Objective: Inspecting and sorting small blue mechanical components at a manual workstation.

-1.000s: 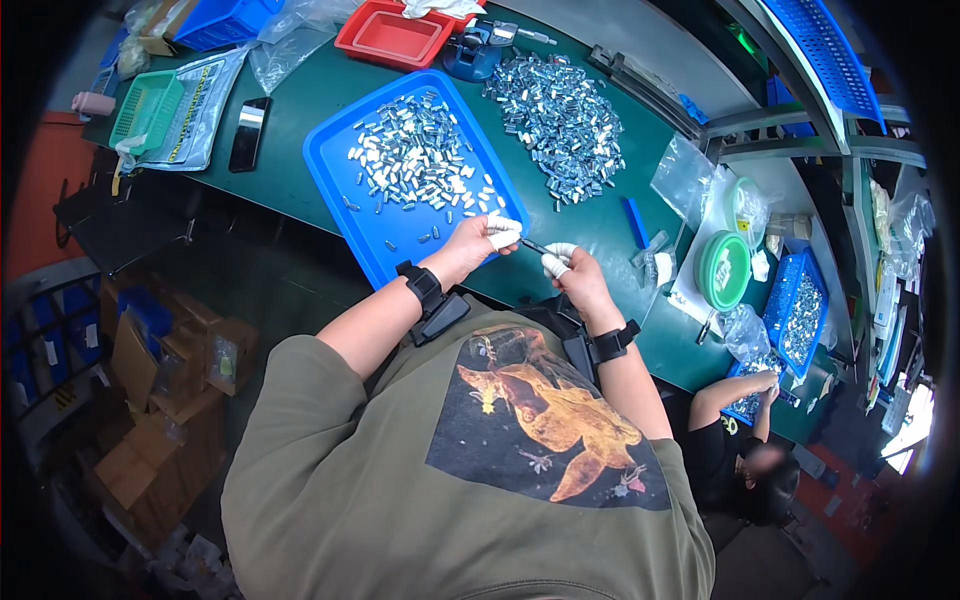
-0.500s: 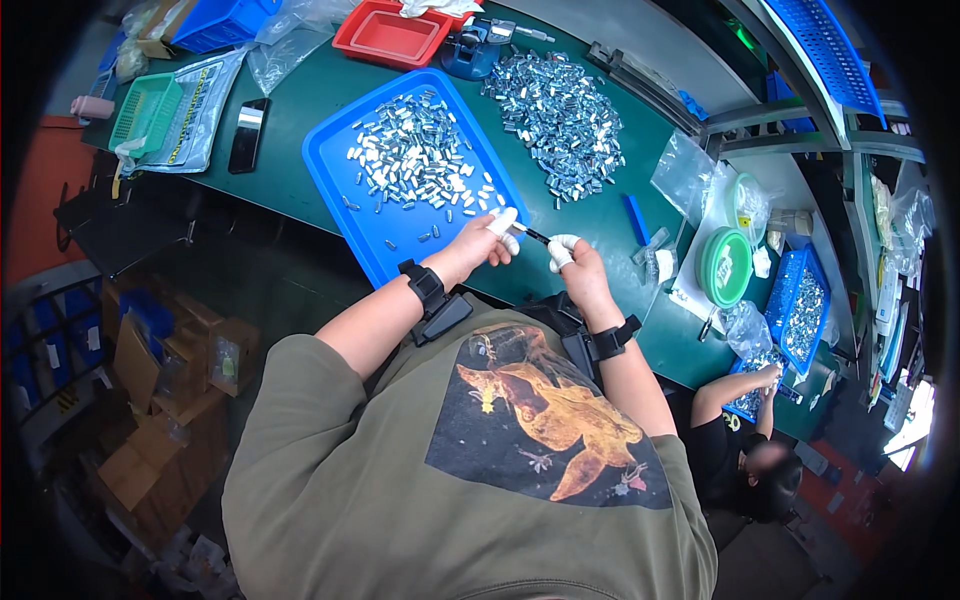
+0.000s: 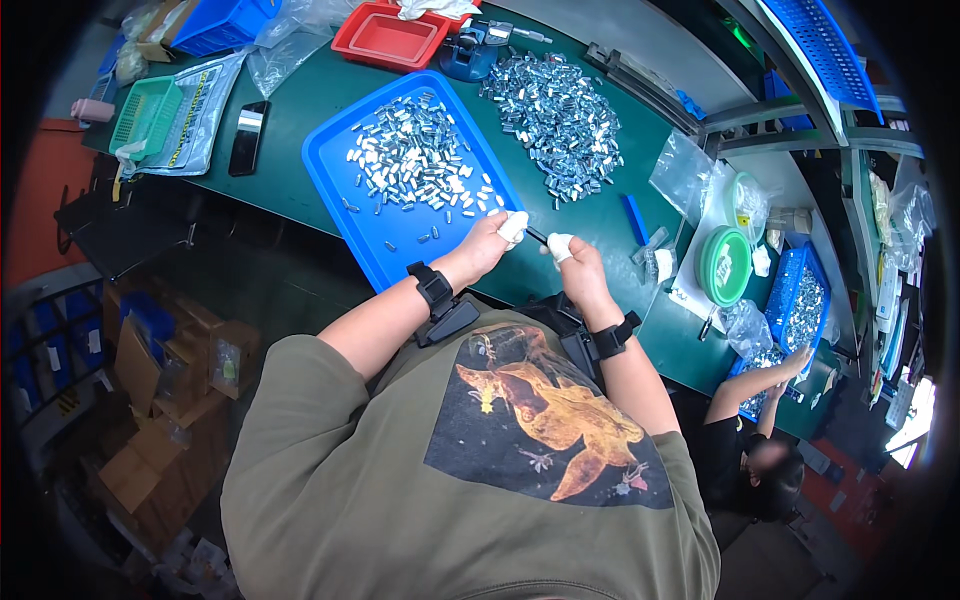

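Note:
My right hand (image 3: 582,272), white coverings on its fingertips, is closed round a thin dark rod-shaped tool (image 3: 537,236) in front of my body. The tool points left toward my left hand (image 3: 484,247), whose white-covered thumb and fingers are pinched together at its far end. Whatever lies between those left fingers is hidden. Just beyond my left hand is a blue tray (image 3: 330,170) with a heap of small silver metal cylinders (image 3: 405,150); a few lie loose at its near side. A larger pile of similar, darker-looking metal parts (image 3: 560,125) rests directly on the green table to the right.
Farther back are a red tray (image 3: 390,38) and a blue-based micrometer (image 3: 470,52). A phone (image 3: 247,137) and a green basket (image 3: 150,110) lie left. Rightward stand a green round container (image 3: 724,266), a blue bin of parts (image 3: 797,305) and a co-worker (image 3: 745,440).
My left fingers have closed in over the tool's far end, covering its light tip that showed before. My right hand has barely moved. The co-worker's arm has reached farther toward the blue bin.

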